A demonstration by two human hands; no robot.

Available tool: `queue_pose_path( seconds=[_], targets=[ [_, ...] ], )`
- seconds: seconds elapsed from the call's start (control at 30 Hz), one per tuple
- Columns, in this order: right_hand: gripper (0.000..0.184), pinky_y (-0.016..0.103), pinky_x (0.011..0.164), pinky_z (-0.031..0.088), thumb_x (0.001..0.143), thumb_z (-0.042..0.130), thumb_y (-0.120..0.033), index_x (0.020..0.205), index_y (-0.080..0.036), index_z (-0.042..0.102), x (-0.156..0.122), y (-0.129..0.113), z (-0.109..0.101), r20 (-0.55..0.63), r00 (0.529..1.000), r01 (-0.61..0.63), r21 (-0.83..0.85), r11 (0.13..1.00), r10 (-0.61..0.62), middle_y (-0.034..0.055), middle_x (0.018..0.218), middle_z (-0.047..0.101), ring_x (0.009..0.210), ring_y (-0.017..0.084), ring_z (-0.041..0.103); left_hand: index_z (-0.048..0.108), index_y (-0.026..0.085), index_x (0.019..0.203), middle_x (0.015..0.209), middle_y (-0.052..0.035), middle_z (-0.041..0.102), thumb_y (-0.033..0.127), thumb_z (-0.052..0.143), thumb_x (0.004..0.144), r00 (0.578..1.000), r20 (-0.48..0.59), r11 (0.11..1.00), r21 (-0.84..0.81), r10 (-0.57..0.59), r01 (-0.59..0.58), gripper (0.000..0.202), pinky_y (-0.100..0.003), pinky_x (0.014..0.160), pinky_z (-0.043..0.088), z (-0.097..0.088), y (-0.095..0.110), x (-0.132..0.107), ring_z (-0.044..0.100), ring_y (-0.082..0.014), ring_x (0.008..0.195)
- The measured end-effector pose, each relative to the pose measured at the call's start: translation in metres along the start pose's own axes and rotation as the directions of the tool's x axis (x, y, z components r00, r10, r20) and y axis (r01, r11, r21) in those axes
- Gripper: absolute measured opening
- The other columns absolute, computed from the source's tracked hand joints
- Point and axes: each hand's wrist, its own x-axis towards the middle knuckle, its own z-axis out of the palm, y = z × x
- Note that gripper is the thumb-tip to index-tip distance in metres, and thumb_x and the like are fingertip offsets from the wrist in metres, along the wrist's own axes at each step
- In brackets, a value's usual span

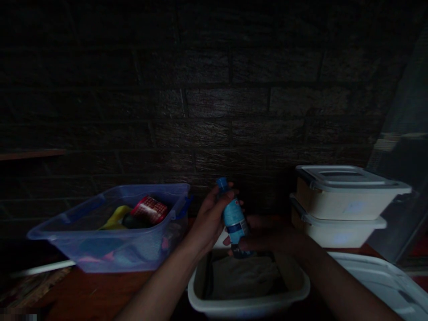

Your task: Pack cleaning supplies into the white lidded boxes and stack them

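Note:
A small bottle with a blue cap and a light blue label is held tilted in both hands above an open white bin. My left hand is wrapped round its upper part, thumb across the front below the cap. Around the bottle's lower end, my right hand is closed, with fingertips showing on the far side; it is dark and a little blurred. Directly below, the open white bin holds what looks like folded greyish cloth.
To the left stands a clear bluish tub with a red patterned container and a yellow item. Two lidded white boxes are stacked at right, with a loose white lid nearer. Behind is a dark brick wall.

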Motion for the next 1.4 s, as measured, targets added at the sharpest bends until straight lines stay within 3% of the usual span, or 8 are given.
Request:
queue_pose_path(
  seconds=[0.13, 0.3, 0.43, 0.67, 0.97, 1.23, 1.4],
  targets=[
    [0.046, 0.040, 0.100, 0.053, 0.080, 0.084, -0.039, 0.118, -0.016, 0.073, 0.000, -0.008, 0.004, 0.051, 0.999, 0.001, 0.124, 0.992, -0.008, 0.0099, 0.117, 0.076, 0.106, 0.024, 0.073, 0.064, 0.021, 0.130, 0.121, -0.0090, 0.071, 0.032, 0.076, 0.090, 0.999, 0.033, 0.999, -0.042, 0.008, -0.007, 0.044, -0.034, 0.082, 0.060, 0.000, 0.003, 0.001, 0.072, -0.0188, 0.092],
    [0.048, 0.035, 0.089, 0.054, 0.072, 0.090, -0.038, 0.111, -0.016, 0.072, 0.005, -0.005, 0.003, -0.095, 0.995, 0.016, -0.018, 1.000, -0.017, 0.0049, 0.105, 0.075, 0.096, 0.020, 0.069, 0.063, 0.023, 0.134, 0.126, -0.0114, 0.073, 0.037, 0.080, 0.086, 0.998, -0.042, 0.995, 0.089, 0.039, -0.035, 0.053, -0.035, 0.083, 0.059, 0.000, 0.000, 0.002, 0.073, -0.0247, 0.101],
    [0.050, 0.030, 0.081, 0.053, 0.069, 0.093, -0.036, 0.110, -0.018, 0.071, 0.008, 0.000, 0.000, -0.096, 0.995, 0.026, -0.057, 0.998, -0.032, 0.0021, 0.101, 0.073, 0.092, 0.018, 0.066, 0.064, 0.023, 0.132, 0.122, -0.0108, 0.074, 0.038, 0.082, 0.084, 1.000, -0.017, 0.997, 0.074, 0.019, -0.017, 0.054, -0.034, 0.080, 0.060, 0.000, -0.001, 0.002, 0.074, -0.0231, 0.094],
    [0.048, 0.040, 0.102, 0.051, 0.078, 0.085, -0.036, 0.121, -0.017, 0.072, -0.002, -0.011, 0.005, 0.052, 0.998, -0.028, 0.148, 0.989, 0.020, 0.0079, 0.114, 0.076, 0.108, 0.023, 0.072, 0.063, 0.021, 0.131, 0.120, -0.0092, 0.071, 0.034, 0.076, 0.090, 1.000, 0.015, 1.000, -0.029, 0.001, 0.000, 0.046, -0.034, 0.080, 0.060, 0.000, 0.006, 0.001, 0.072, -0.0197, 0.090],
    [0.054, 0.035, 0.090, 0.054, 0.066, 0.094, -0.037, 0.113, -0.020, 0.072, 0.008, 0.007, -0.001, -0.071, 0.997, -0.014, -0.015, 1.000, 0.013, 0.0028, 0.108, 0.075, 0.103, 0.023, 0.068, 0.063, 0.023, 0.133, 0.123, -0.0100, 0.073, 0.039, 0.080, 0.086, 0.999, -0.009, 0.992, 0.118, 0.036, -0.035, 0.052, -0.034, 0.080, 0.059, -0.001, 0.000, 0.002, 0.074, -0.0222, 0.093],
    [0.047, 0.042, 0.103, 0.050, 0.077, 0.087, -0.036, 0.118, -0.018, 0.071, 0.002, -0.006, 0.006, 0.008, 1.000, 0.021, 0.152, 0.988, -0.022, 0.0067, 0.114, 0.075, 0.110, 0.024, 0.069, 0.064, 0.022, 0.130, 0.118, -0.0078, 0.072, 0.032, 0.074, 0.091, 0.999, 0.034, 0.999, -0.038, 0.034, -0.033, 0.041, -0.035, 0.081, 0.060, -0.002, 0.005, 0.003, 0.072, -0.0186, 0.089],
    [0.056, 0.036, 0.092, 0.053, 0.070, 0.091, -0.037, 0.119, -0.019, 0.071, 0.008, 0.001, 0.003, -0.096, 0.995, 0.017, 0.032, 0.999, -0.014, 0.0041, 0.111, 0.073, 0.103, 0.022, 0.067, 0.064, 0.023, 0.132, 0.123, -0.0091, 0.072, 0.038, 0.076, 0.088, 0.997, -0.026, 0.993, 0.097, 0.068, -0.065, 0.048, -0.033, 0.080, 0.060, -0.005, 0.000, 0.005, 0.073, -0.0223, 0.097]
  ],
)
